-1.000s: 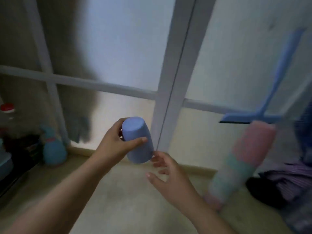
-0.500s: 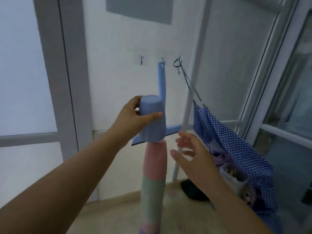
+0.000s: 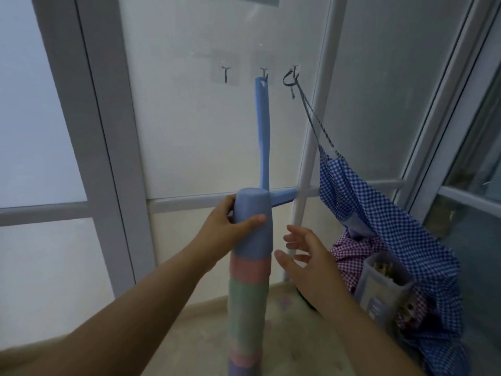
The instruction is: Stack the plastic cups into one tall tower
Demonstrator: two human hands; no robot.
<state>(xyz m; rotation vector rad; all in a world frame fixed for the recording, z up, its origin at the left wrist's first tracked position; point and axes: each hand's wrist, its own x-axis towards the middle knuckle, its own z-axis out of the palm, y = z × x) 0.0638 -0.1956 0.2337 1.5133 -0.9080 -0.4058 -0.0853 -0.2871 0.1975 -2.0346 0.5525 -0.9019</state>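
A tall tower of upturned plastic cups (image 3: 248, 302) rises from the floor in the middle of the view, banded pink, green and blue. On its top sits a blue cup (image 3: 256, 234), pushed down over the pink one beneath. My left hand (image 3: 226, 229) grips that blue cup from the left, thumb across its front. My right hand (image 3: 301, 256) hovers just right of the tower with fingers spread, not touching it. The tower's base is cut off by the lower edge of the view.
A blue squeegee (image 3: 263, 137) hangs from a wall hook directly behind the tower. A blue checked cloth bag (image 3: 379, 229) hangs at the right over pink checked fabric and a clear container (image 3: 382, 289). A white pole (image 3: 309, 158) and glass door frames stand close around.
My left hand has lowered the blue cup down over the pink top cup of the tower. The right hand stayed open beside the tower. The view tilted slightly down.
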